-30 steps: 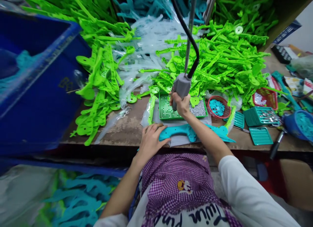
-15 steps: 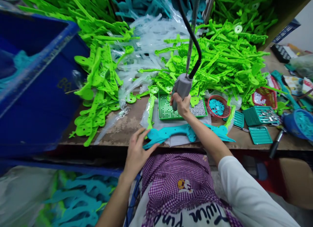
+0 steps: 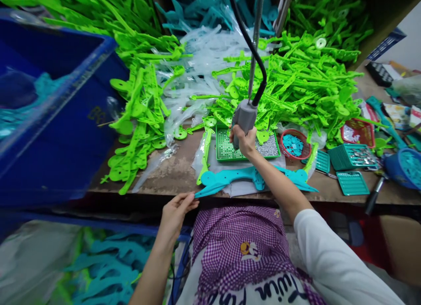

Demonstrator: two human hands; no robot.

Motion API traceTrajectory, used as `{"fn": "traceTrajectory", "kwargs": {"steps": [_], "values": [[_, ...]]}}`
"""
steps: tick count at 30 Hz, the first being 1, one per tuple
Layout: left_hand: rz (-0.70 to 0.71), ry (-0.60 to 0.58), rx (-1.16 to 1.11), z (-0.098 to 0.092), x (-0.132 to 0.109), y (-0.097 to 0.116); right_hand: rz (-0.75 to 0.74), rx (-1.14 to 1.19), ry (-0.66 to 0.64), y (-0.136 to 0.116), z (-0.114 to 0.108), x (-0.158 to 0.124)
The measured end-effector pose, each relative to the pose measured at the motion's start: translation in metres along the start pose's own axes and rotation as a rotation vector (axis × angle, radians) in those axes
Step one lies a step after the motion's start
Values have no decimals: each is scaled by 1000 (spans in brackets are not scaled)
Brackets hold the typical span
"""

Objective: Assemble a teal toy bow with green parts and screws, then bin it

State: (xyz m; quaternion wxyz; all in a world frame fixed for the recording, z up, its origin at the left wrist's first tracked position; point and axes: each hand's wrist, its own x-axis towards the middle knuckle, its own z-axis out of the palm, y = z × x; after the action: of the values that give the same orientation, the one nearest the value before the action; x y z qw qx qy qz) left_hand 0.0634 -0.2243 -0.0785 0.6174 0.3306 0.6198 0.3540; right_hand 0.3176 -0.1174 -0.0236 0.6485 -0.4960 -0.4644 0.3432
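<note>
A long teal plastic part [image 3: 237, 178] lies along the front edge of the wooden bench [image 3: 171, 173]. My left hand [image 3: 176, 213] pinches its pointed left tip just off the bench edge. My right hand [image 3: 245, 140] is wrapped round a grey hanging power screwdriver [image 3: 244, 116], whose tip points down into a green tray of small screws [image 3: 226, 149]. A black cable and a metal rod rise from the tool to the top of the view.
Heaps of bright green plastic parts [image 3: 296, 81] and clear bags cover the back of the bench. A big blue crate [image 3: 49, 108] stands at left. A red basket [image 3: 294, 143], teal trays [image 3: 351, 156] and a blue bowl [image 3: 403, 167] sit at right. Teal parts fill a bin [image 3: 108, 265] below.
My left hand has slid off the middle of the teal part, down and to the left, and now pinches its tip. The right hand and tool have hardly moved.
</note>
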Motion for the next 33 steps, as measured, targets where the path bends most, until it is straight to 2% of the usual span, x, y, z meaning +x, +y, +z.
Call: {"fn": "traceTrajectory", "kwargs": {"steps": [6, 10, 14, 17, 20, 21, 23, 25, 27, 30, 33], "values": [[14, 71, -84, 6, 1, -4, 11, 8, 35, -4, -1, -1], [44, 63, -61, 7, 2, -5, -2, 36, 32, -3, 1, -2], [8, 62, -110, 7, 2, -3, -43, 84, 29, -1, -1, 1], [-14, 73, -146, 9, 2, -2, -71, 141, 66, -14, -6, -1], [-19, 69, -155, 9, 2, -2, -91, 237, 78, -36, -3, -21], [-21, 67, -153, 9, 3, -2, -86, 267, 41, -42, 2, -32], [-19, 69, -145, 9, 4, -4, -49, 301, -122, -49, 18, -57], [-7, 72, -139, 9, 5, -5, 12, 283, -315, -48, 37, -81], [15, 70, -137, 9, 5, -6, 72, 229, -421, -40, 54, -97], [46, 48, -124, 10, 3, -5, 106, 149, -444, -27, 68, -105], [57, 40, -119, 11, 2, -3, 70, 128, -455, -20, 70, -103]]}}
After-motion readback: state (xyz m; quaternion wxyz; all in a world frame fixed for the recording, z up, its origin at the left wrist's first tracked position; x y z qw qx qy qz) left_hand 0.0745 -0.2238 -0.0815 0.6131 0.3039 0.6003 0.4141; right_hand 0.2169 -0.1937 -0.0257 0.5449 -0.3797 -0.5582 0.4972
